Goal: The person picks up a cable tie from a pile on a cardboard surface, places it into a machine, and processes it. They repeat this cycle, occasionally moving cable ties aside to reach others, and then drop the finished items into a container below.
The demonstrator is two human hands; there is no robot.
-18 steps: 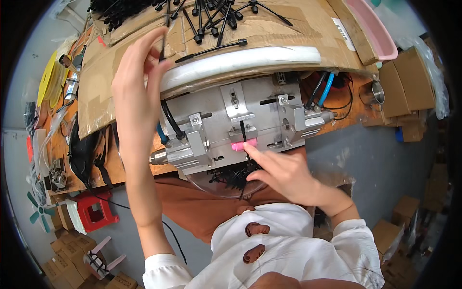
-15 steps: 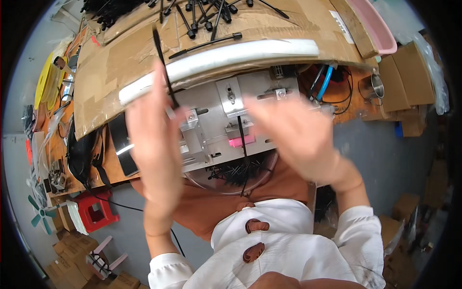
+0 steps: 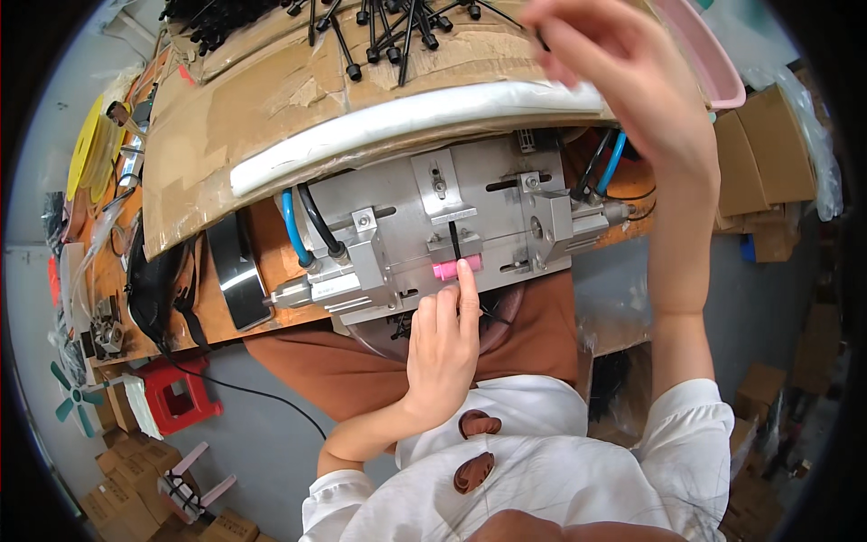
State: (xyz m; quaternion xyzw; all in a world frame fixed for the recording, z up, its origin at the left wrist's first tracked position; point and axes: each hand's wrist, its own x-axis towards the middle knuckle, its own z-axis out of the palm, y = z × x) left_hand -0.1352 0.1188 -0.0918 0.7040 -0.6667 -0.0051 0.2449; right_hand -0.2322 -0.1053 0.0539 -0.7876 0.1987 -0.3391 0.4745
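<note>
In front of my body is a metal fixture (image 3: 379,212) with clamp blocks at both sides. A thin black rod (image 3: 455,237) lies across its middle, beside a small pink block (image 3: 445,270). My left hand (image 3: 441,348) rests its stretched index fingertip on the rod at the pink block; its other fingers are loosely bent, holding nothing. Over the cardboard at the far right, my right hand (image 3: 614,77) has its fingers bent round the end of another black rod (image 3: 542,39). Its grip is partly hidden.
Several black rods with thick ends (image 3: 388,41) lie on the cardboard (image 3: 208,167), behind a white foam strip (image 3: 415,117). Blue hoses (image 3: 293,226) reach the clamps. A dark flat panel (image 3: 237,271) lies left; a clear bowl (image 3: 506,330) with black pieces sits below.
My left hand came down from the left to the fixture's middle; the rod it carried is gone from it. My right hand moved up and away to the far rods. One rod behind the foam is gone.
</note>
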